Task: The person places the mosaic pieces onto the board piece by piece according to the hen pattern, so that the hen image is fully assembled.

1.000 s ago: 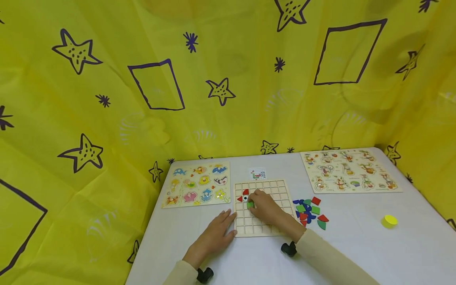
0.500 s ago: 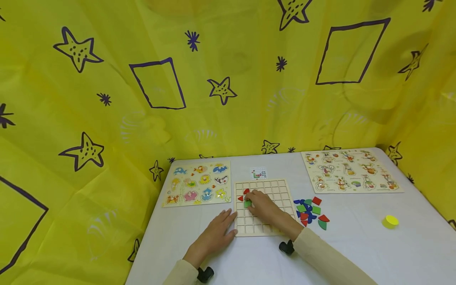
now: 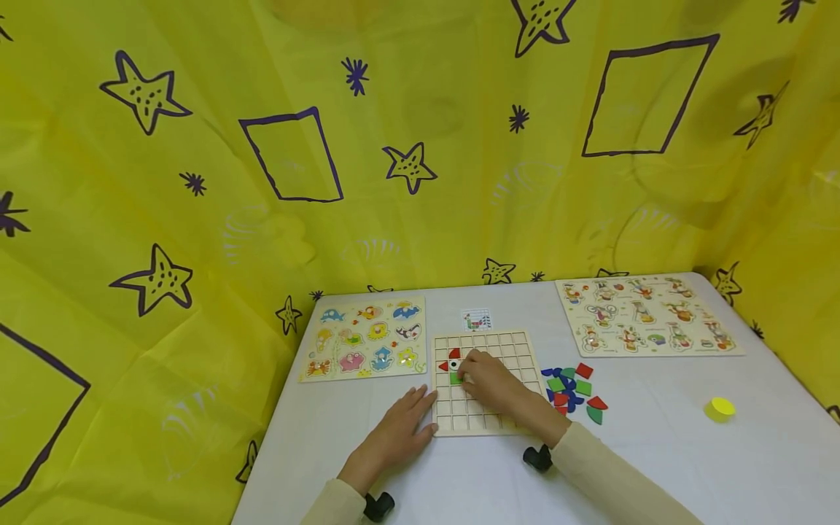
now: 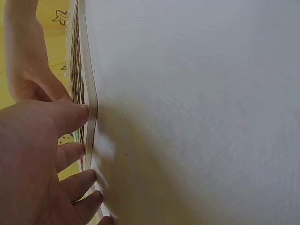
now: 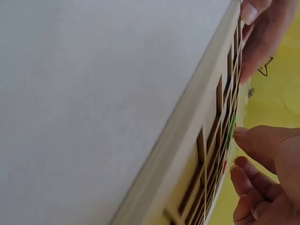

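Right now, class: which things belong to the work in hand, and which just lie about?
In use:
grid board
green piece
loose pieces
right hand
left hand

Lying about:
sea-animal puzzle
figure puzzle
yellow disc
pattern card

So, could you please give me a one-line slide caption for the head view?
Right hand presses a green piece into the wooden grid board while the left hand steadies its edge.

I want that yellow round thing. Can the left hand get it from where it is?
Probably not easily. The left hand rests at the grid board, while the yellow round piece lies far right, past the right arm and the loose pieces.
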`<state>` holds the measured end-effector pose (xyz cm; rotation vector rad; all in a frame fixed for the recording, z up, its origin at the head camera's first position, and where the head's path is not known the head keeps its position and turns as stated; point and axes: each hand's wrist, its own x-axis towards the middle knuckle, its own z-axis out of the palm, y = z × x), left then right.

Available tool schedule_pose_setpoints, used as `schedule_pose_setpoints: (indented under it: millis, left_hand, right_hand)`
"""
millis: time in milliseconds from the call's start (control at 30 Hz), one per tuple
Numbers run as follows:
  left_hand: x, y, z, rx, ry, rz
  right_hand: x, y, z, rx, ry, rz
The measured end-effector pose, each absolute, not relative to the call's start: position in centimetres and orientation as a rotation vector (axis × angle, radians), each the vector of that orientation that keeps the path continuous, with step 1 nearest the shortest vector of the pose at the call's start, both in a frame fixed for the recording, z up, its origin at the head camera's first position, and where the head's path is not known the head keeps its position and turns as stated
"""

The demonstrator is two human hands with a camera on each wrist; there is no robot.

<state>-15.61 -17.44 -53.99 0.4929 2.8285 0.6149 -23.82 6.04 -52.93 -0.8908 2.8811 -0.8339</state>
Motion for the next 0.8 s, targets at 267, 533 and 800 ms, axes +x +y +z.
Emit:
schedule_pose_setpoints:
  millis: [267, 533, 800]
  left_hand:
    - [-15.5, -17.4, -53.9, 0.481, 2.819, 0.625]
    - [-15.7, -17.5, -54.4, 0.466, 2.818, 0.622]
    - [-15.6, -17.4, -54.3, 0.47, 2.816, 0.628]
  right_hand:
    - [-24.1, 11.9, -52.4, -0.712, 2.882, -0.79]
    - [-23.5, 18.4, -51.5, -0.549, 2.863, -0.848]
    - [-23.6, 21.6, -51.5, -0.44, 2.742, -0.771]
